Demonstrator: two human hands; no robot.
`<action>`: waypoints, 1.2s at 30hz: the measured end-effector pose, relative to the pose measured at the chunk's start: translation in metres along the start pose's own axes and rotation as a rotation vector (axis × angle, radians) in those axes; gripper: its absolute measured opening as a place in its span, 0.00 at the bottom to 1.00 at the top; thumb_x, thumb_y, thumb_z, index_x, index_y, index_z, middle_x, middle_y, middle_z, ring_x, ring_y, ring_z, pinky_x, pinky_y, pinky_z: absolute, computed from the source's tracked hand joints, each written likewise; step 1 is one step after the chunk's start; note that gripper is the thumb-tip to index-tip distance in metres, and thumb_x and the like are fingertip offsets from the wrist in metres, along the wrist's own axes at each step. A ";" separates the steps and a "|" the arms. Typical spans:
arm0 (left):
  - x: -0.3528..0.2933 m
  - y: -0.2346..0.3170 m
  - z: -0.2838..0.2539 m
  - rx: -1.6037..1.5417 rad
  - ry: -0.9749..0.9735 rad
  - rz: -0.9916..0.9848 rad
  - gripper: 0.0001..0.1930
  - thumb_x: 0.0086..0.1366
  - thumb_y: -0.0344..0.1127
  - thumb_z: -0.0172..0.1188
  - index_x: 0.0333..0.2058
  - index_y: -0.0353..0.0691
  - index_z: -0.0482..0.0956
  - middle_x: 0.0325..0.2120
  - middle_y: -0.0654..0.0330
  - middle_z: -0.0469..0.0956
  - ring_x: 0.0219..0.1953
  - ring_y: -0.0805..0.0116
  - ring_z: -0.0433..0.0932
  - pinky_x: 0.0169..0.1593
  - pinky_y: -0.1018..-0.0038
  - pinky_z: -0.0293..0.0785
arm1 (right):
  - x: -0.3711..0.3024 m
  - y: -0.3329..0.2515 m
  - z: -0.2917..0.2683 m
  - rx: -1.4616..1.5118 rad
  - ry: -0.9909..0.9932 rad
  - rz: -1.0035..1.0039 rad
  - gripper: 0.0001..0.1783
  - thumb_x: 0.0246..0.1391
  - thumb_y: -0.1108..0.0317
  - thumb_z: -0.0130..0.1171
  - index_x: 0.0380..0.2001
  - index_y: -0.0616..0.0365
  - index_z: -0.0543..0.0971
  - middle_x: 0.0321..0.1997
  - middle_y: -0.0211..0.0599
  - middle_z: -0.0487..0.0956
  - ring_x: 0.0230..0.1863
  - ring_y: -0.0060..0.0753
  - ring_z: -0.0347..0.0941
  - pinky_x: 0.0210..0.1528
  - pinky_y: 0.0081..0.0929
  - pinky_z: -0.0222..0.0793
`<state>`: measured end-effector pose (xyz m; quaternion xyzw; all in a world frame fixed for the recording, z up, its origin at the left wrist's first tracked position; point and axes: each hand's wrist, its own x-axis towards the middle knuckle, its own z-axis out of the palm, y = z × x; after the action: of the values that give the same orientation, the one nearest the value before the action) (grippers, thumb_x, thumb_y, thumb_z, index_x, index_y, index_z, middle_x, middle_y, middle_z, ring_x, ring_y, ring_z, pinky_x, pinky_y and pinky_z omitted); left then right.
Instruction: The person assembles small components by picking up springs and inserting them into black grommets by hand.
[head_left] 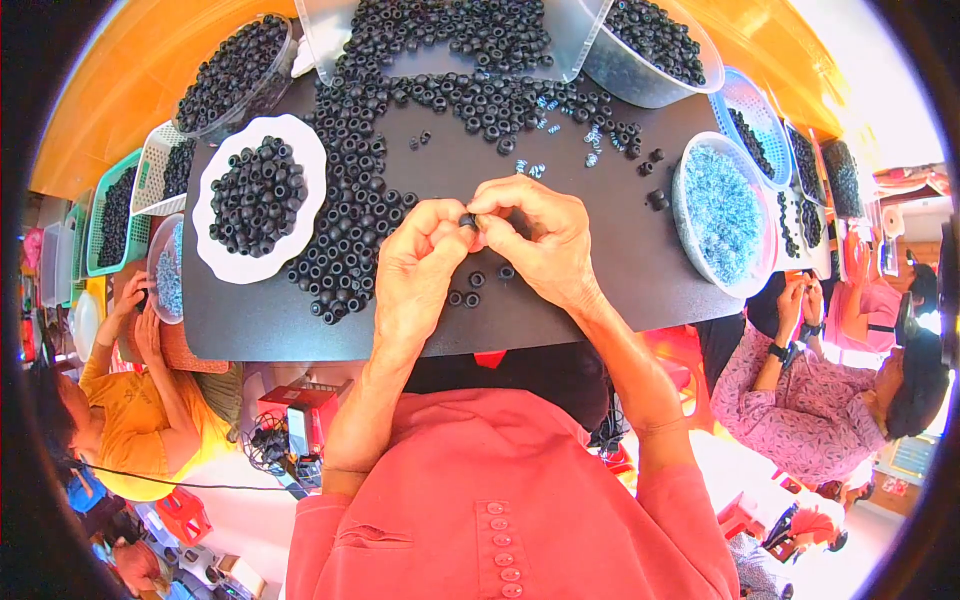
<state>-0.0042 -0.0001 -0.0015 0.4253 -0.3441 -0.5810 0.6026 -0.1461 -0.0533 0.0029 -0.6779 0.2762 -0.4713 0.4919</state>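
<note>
A small black round plastic piece (467, 220) is pinched in the fingertips of my left hand (418, 262) above the dark table. The fingertips of my right hand (545, 240) press together against its right side; whatever else they hold is hidden. Several loose black pieces with holes (475, 279) lie just below my hands. To the left spreads a large heap of the same pieces (350, 200), running up to the far side. Small coiled springs (592, 145) are scattered on the table beyond my right hand.
A white scalloped plate (213, 240) holds black pieces at left. At right stands a bowl of bluish springs (742, 285). Tubs of black pieces (650, 88) and a clear tray (440, 66) line the far side. Co-workers sit left (150, 420) and right (800, 410).
</note>
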 end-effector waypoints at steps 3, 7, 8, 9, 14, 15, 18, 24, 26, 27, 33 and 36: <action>-0.001 0.000 0.001 0.006 0.007 -0.001 0.07 0.61 0.23 0.52 0.38 0.35 0.73 0.25 0.70 0.73 0.31 0.83 0.72 0.39 0.85 0.68 | 0.000 -0.001 0.000 0.006 0.005 0.053 0.08 0.49 0.85 0.55 0.34 0.66 0.76 0.36 0.38 0.77 0.32 0.22 0.73 0.34 0.19 0.73; 0.000 -0.003 -0.001 -0.007 -0.020 0.018 0.07 0.61 0.23 0.52 0.38 0.35 0.73 0.25 0.70 0.73 0.32 0.83 0.72 0.39 0.85 0.68 | -0.001 0.002 0.000 0.025 0.016 0.080 0.07 0.50 0.84 0.55 0.33 0.66 0.76 0.36 0.38 0.77 0.32 0.21 0.72 0.34 0.19 0.72; 0.000 -0.002 0.001 -0.028 -0.021 0.017 0.07 0.61 0.23 0.52 0.38 0.35 0.73 0.25 0.69 0.73 0.32 0.82 0.72 0.40 0.84 0.68 | -0.001 0.003 -0.001 -0.001 0.019 0.058 0.06 0.50 0.84 0.55 0.33 0.66 0.76 0.36 0.38 0.77 0.31 0.21 0.72 0.34 0.19 0.72; 0.000 -0.001 0.002 -0.049 -0.022 0.016 0.07 0.61 0.23 0.52 0.38 0.35 0.73 0.26 0.69 0.73 0.32 0.82 0.72 0.40 0.84 0.68 | -0.001 0.002 0.000 -0.001 0.018 0.058 0.06 0.50 0.84 0.55 0.33 0.66 0.76 0.36 0.38 0.77 0.31 0.21 0.72 0.34 0.19 0.72; 0.002 -0.001 0.000 -0.108 -0.030 -0.024 0.07 0.61 0.22 0.52 0.39 0.34 0.73 0.26 0.68 0.74 0.32 0.80 0.73 0.40 0.83 0.69 | -0.002 -0.001 0.002 0.035 0.011 0.086 0.09 0.50 0.84 0.55 0.37 0.66 0.77 0.37 0.39 0.76 0.30 0.23 0.73 0.34 0.19 0.71; 0.001 0.000 0.001 -0.139 -0.029 -0.023 0.07 0.61 0.22 0.52 0.39 0.34 0.73 0.26 0.67 0.74 0.32 0.80 0.73 0.40 0.83 0.69 | -0.002 0.000 0.003 0.036 0.009 0.086 0.09 0.50 0.84 0.55 0.37 0.66 0.77 0.37 0.39 0.76 0.30 0.23 0.73 0.34 0.19 0.71; 0.001 0.001 0.001 -0.142 -0.031 0.008 0.07 0.62 0.23 0.52 0.39 0.33 0.73 0.28 0.66 0.75 0.33 0.79 0.73 0.41 0.82 0.69 | -0.002 0.005 0.002 -0.049 0.000 -0.021 0.11 0.51 0.83 0.55 0.39 0.65 0.77 0.39 0.40 0.75 0.31 0.24 0.73 0.35 0.20 0.71; 0.001 0.002 0.002 -0.226 -0.024 0.019 0.07 0.63 0.24 0.51 0.40 0.33 0.73 0.32 0.62 0.76 0.36 0.77 0.74 0.44 0.80 0.70 | 0.002 -0.001 0.002 -0.162 -0.016 -0.080 0.15 0.45 0.85 0.55 0.40 0.65 0.77 0.39 0.40 0.74 0.35 0.25 0.72 0.37 0.21 0.70; 0.001 0.003 0.001 -0.234 -0.028 -0.003 0.07 0.63 0.24 0.51 0.40 0.33 0.73 0.33 0.60 0.77 0.37 0.76 0.74 0.44 0.79 0.71 | 0.002 -0.001 0.002 -0.184 -0.024 -0.114 0.19 0.41 0.85 0.57 0.41 0.64 0.76 0.40 0.39 0.75 0.33 0.24 0.71 0.36 0.21 0.71; 0.001 0.003 0.000 -0.242 -0.032 -0.024 0.07 0.63 0.24 0.50 0.40 0.32 0.73 0.34 0.59 0.77 0.37 0.75 0.75 0.45 0.78 0.71 | 0.002 -0.002 0.003 -0.184 -0.025 -0.114 0.19 0.41 0.85 0.57 0.41 0.64 0.76 0.40 0.39 0.75 0.33 0.24 0.71 0.36 0.21 0.71; 0.002 0.003 -0.006 -0.300 -0.110 -0.072 0.08 0.63 0.26 0.49 0.38 0.31 0.73 0.35 0.54 0.77 0.39 0.70 0.76 0.47 0.75 0.72 | 0.003 -0.001 0.004 -0.308 -0.019 -0.213 0.21 0.37 0.83 0.61 0.39 0.61 0.76 0.38 0.38 0.75 0.30 0.22 0.71 0.34 0.20 0.70; 0.003 0.003 -0.008 -0.310 -0.144 -0.089 0.08 0.62 0.26 0.49 0.38 0.31 0.73 0.35 0.53 0.77 0.41 0.66 0.77 0.48 0.73 0.72 | 0.002 0.001 0.005 -0.291 -0.012 -0.210 0.21 0.36 0.82 0.62 0.39 0.61 0.76 0.38 0.38 0.75 0.30 0.23 0.71 0.34 0.20 0.70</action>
<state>0.0046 -0.0021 -0.0027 0.2993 -0.2733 -0.6821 0.6087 -0.1410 -0.0534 0.0021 -0.7697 0.2663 -0.4713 0.3383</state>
